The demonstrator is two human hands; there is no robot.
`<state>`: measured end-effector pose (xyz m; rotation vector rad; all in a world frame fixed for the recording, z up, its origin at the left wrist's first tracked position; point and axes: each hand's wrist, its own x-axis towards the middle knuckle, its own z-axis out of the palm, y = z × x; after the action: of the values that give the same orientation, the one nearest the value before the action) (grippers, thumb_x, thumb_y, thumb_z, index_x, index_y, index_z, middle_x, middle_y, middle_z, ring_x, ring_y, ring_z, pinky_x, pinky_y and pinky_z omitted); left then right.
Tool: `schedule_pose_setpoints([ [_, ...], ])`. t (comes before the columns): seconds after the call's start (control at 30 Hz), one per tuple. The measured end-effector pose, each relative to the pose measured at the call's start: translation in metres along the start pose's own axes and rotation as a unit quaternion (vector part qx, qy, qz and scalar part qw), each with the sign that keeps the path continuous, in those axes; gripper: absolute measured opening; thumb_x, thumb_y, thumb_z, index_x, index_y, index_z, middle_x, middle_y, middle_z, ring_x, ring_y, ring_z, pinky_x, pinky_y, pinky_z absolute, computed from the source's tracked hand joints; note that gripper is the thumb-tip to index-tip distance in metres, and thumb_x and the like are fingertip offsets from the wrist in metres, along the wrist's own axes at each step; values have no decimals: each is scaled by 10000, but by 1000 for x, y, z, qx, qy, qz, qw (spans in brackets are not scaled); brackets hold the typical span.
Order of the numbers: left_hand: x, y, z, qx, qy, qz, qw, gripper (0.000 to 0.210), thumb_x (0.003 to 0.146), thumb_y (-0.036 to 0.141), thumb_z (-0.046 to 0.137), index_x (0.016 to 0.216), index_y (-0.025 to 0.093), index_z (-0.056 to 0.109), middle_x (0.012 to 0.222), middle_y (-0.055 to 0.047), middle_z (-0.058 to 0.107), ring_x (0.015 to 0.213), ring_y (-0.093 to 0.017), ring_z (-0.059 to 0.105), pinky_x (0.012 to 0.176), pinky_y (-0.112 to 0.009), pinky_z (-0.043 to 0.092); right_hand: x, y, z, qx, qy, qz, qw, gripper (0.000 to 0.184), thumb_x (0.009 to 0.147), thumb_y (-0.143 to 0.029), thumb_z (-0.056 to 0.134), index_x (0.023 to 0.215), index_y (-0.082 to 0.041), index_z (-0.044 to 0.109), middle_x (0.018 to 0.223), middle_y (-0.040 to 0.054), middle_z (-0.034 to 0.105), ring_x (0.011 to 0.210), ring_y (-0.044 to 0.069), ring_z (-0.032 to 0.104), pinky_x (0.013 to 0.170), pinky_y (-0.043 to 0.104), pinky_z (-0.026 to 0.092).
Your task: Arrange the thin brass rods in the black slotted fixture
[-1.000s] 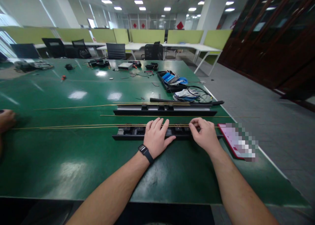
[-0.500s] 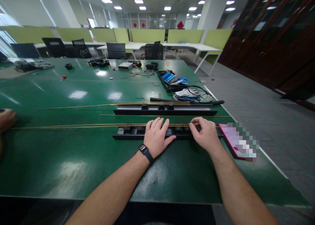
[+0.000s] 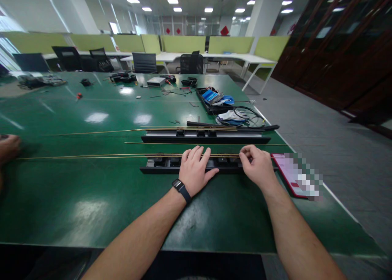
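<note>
A black slotted rail [image 3: 171, 171] with dark blocks along it lies before me. Thin brass-coloured rods [image 3: 101, 156] run lengthwise over it and reach far out to the left. My left hand [image 3: 196, 170], with a dark watch on its wrist, lies with fingers stretched across the middle of the rail and over the rods. At the rail's right end my right hand [image 3: 255, 163] pinches a thin brass rod between thumb and fingers; the fingertips partly hide it. Another single brass rod [image 3: 165, 143] lies just behind the rail.
A second rail [image 3: 205, 140] with more rods lies farther back. A red-edged phone-like slab [image 3: 284, 172] is right of my right hand. Behind are a black tray [image 3: 211, 108] and gloves [image 3: 232, 117]. Another person's hand [image 3: 9, 147] is at the far left.
My right hand has slid slightly to the right along the rail, still pinching. The left hand stays in place. The rods in front have shifted a little to the right.
</note>
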<state>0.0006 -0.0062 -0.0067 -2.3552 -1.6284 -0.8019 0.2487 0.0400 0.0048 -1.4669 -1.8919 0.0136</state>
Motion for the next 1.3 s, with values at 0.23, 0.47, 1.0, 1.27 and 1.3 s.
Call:
schedule_pose_setpoints([
  [0.23, -1, 0, 1, -1, 2, -2, 1000, 651, 958, 604, 610, 1469, 205, 551, 1472, -155, 613, 1428, -316, 495, 1179, -509, 354, -2, -6, 2, 1, -1, -24, 1000, 169, 926, -390, 575, 929, -234, 640, 827, 25, 720, 821, 221, 670, 918, 415, 390],
  [0.47, -1, 0, 1, -1, 0, -1, 1000, 647, 959, 604, 607, 1469, 209, 554, 1473, -156, 614, 1431, -316, 494, 1179, -510, 355, -2, -4, 4, 7, -9, -14, 1000, 158, 924, -387, 577, 911, -243, 641, 774, 11, 699, 781, 214, 643, 910, 415, 379],
  [1.0, -1, 0, 0, -2, 2, -3, 1000, 633, 957, 597, 615, 1460, 216, 565, 1468, -151, 619, 1429, -316, 497, 1178, -507, 355, 0, -5, -2, 2, 3, -4, 1000, 133, 888, -368, 595, 875, -238, 618, 766, 17, 693, 761, 217, 648, 860, 404, 406],
  [1.27, -1, 0, 1, 3, 1, -4, 1000, 650, 958, 605, 608, 1463, 198, 561, 1479, -155, 610, 1428, -315, 495, 1184, -511, 351, -4, -7, 3, -3, -7, -23, 1000, 151, 936, -371, 570, 919, -237, 639, 812, 21, 708, 812, 219, 657, 917, 419, 385],
  [1.3, -1, 0, 1, 2, 3, -4, 1000, 652, 958, 607, 609, 1466, 201, 559, 1479, -155, 611, 1429, -316, 494, 1184, -510, 351, -4, -7, 3, 0, -6, -22, 1000, 147, 934, -367, 571, 916, -237, 638, 806, 21, 707, 809, 219, 655, 914, 416, 388],
])
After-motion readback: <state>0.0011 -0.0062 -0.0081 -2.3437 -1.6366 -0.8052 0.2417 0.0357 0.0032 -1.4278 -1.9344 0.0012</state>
